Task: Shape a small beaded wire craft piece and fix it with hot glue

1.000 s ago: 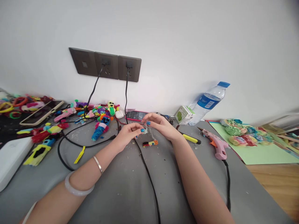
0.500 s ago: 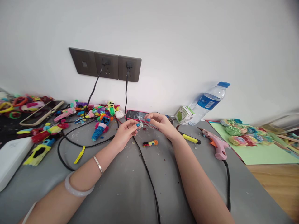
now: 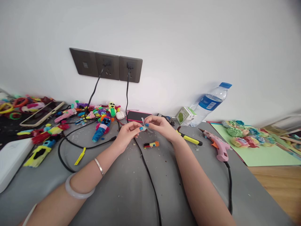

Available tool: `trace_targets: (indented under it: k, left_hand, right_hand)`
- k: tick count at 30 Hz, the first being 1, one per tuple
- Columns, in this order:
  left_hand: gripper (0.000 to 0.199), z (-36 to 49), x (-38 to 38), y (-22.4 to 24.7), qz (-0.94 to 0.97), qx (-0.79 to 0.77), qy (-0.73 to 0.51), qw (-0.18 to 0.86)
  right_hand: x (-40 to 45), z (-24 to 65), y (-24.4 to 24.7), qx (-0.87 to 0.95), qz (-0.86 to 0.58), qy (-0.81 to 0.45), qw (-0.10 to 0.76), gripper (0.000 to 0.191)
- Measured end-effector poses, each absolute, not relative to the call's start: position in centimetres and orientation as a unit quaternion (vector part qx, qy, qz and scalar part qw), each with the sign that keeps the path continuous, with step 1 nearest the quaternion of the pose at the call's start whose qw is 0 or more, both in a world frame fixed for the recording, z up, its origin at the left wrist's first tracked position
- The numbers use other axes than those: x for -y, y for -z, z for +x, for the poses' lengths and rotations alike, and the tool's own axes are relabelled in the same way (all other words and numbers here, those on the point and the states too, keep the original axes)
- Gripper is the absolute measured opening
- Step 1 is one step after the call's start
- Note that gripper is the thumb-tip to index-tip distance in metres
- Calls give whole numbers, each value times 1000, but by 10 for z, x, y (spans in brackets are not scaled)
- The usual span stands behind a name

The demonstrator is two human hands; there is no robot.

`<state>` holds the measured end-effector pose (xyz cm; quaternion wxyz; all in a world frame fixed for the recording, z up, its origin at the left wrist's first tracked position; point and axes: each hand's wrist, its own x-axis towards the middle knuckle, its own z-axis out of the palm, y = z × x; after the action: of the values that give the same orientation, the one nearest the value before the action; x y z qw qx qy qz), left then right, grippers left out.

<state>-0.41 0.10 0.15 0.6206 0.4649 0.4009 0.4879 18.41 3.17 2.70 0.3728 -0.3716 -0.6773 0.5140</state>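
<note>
Between my two hands is a pale silvery pipe cleaner [image 3: 144,128], partly bunched up, with a thin end sticking upward; fingers hide much of it. My left hand [image 3: 128,133] pinches its bunched part between thumb and index finger. The fingers of my right hand [image 3: 160,127] close on the strip from the other side, fingertips almost meeting the left ones. Just below them on the grey table [image 3: 131,188] lies a small yellow, red and black pipe-cleaner figure [image 3: 151,144]. A phone with a pink edge [image 3: 138,116] lies behind the hands.
To the right are yellow-handled pliers [image 3: 191,140], a pink glue gun [image 3: 218,146], a water bottle [image 3: 208,105] and a small box [image 3: 185,116]. Colourful pipe-cleaner figures [image 3: 102,128] crowd the left. A black cable [image 3: 148,171] runs beneath my hands; fabric-like flowers [image 3: 249,133] rest on green paper.
My right hand has moved slightly left and in toward my left hand, and the strip's loose loop is drawn in closer. The phone's screen has gone dark.
</note>
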Motion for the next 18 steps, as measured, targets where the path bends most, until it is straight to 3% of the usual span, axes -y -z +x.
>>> trace_targets:
  k: [18]
  left_hand:
    - [27, -4, 0, -2, 472, -400, -491, 613]
  right_hand:
    - [-29, 185, -30, 694, -364, -521, 339, 16]
